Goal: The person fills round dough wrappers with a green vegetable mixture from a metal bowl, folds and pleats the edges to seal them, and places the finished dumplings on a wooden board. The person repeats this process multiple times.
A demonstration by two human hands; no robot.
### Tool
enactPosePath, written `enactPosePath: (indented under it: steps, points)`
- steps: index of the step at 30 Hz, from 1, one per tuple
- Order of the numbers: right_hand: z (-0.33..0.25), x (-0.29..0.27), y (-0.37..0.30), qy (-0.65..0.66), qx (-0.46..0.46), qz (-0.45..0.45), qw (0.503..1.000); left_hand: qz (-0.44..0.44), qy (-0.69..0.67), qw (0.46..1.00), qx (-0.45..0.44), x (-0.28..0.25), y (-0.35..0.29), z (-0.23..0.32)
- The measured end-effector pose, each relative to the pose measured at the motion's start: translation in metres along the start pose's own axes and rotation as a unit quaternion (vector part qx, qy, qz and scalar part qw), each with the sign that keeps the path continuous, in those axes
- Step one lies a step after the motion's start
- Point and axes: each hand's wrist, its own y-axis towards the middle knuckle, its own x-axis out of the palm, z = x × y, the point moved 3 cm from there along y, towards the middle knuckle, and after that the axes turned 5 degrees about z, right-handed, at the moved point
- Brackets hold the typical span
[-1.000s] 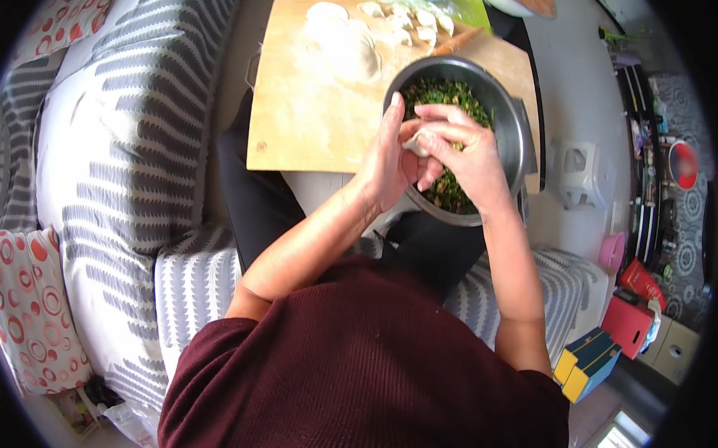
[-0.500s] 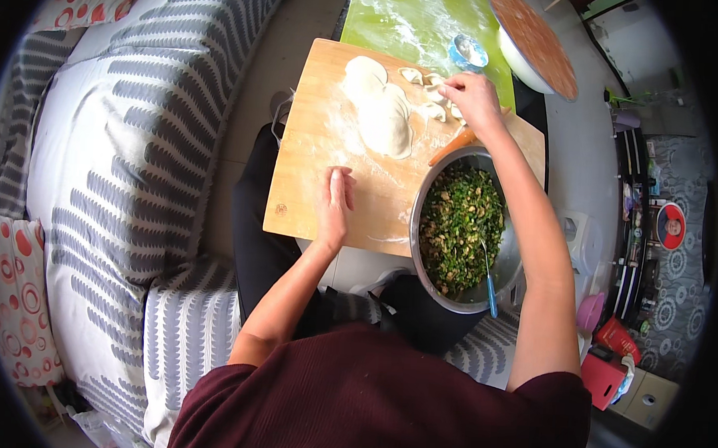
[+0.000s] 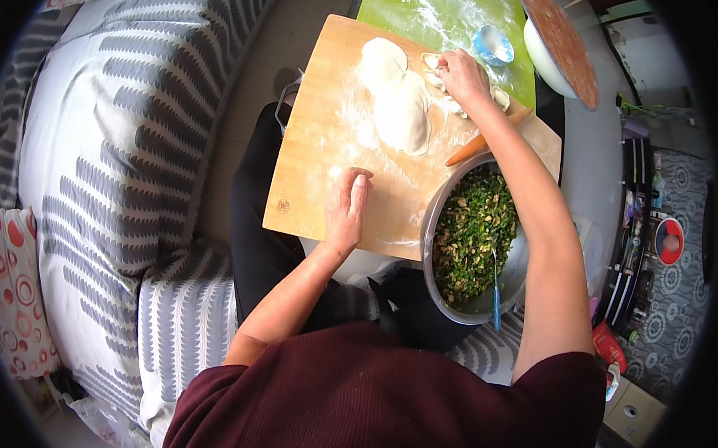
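Over the wooden board (image 3: 305, 166), my left hand (image 3: 347, 211) hovers near its front edge, fingers loosely bent, thumb apart, holding nothing. At the board's far side my right hand (image 3: 463, 76) pinches a small folded dumpling (image 3: 430, 60); its fingertips partly cover it. Several more dumplings (image 3: 501, 98) sit beside and under that hand, some hidden by it. Flat round dough wrappers (image 3: 404, 114) lie overlapping in the board's middle, dusted with flour. A tapered orange-brown rolling pin (image 3: 468, 150) rests under my right forearm.
Against the board's right side stands a steel bowl (image 3: 436, 295) of chopped green filling (image 3: 475, 229) with a blue-handled spoon (image 3: 496, 306). Beyond lie a green floured mat (image 3: 432, 15), a small blue bowl (image 3: 493, 46) and a white basin (image 3: 545, 62) under a round brown cover. A striped sofa (image 3: 129, 158) is at left.
My right hand has shifted left along the dumplings to the one at the row's left end. My left hand has turned slightly, its thumb now apart. The whole view has shifted a little.
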Motion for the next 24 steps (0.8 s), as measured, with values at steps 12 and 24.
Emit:
enactPosePath:
  steps: [12,24]
  points:
    - [-0.041,0.013,-0.028,0.213,-0.063,-0.364,0.904,-0.016,0.003,0.998,-0.059,0.0,0.001,-0.003]
    - [-0.072,-0.105,-0.078,0.195,-0.103,-0.277,0.935,-0.047,-0.146,0.978,-0.141,-0.001,0.009,-0.002]
